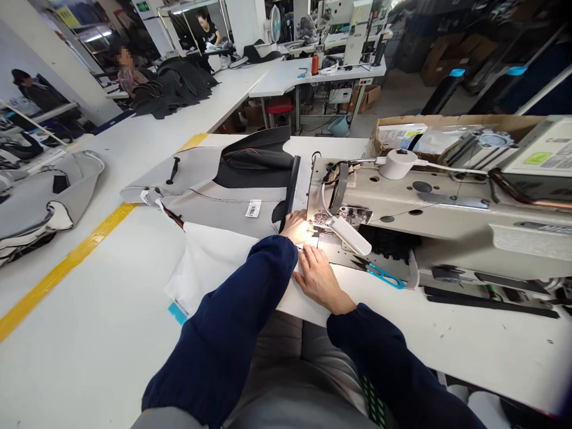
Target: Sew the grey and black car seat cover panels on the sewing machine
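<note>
Beside the needle area of the sewing machine (357,196), my left hand (295,226) lies on the work, fingers stretched toward the needle. Lamp glare washes out its fingertips. My right hand (320,279) rests palm down just in front, fingers extended over the machine's edge. A grey and black sewn cover (210,205) with a white barcode label (252,208) spreads left of the needle. White cloth (214,256) hangs from it, partly under my left sleeve. Blue-handled scissors (382,274) lie on the machine bed, right of my right hand.
A small white lamp (351,235) hangs at the machine head. Another grey sewn piece (80,185) lies at the far left, beyond yellow tape (84,247) on the table. A cardboard box (384,128) stands behind the machine. Other people sit farther back near dark fabric (179,86).
</note>
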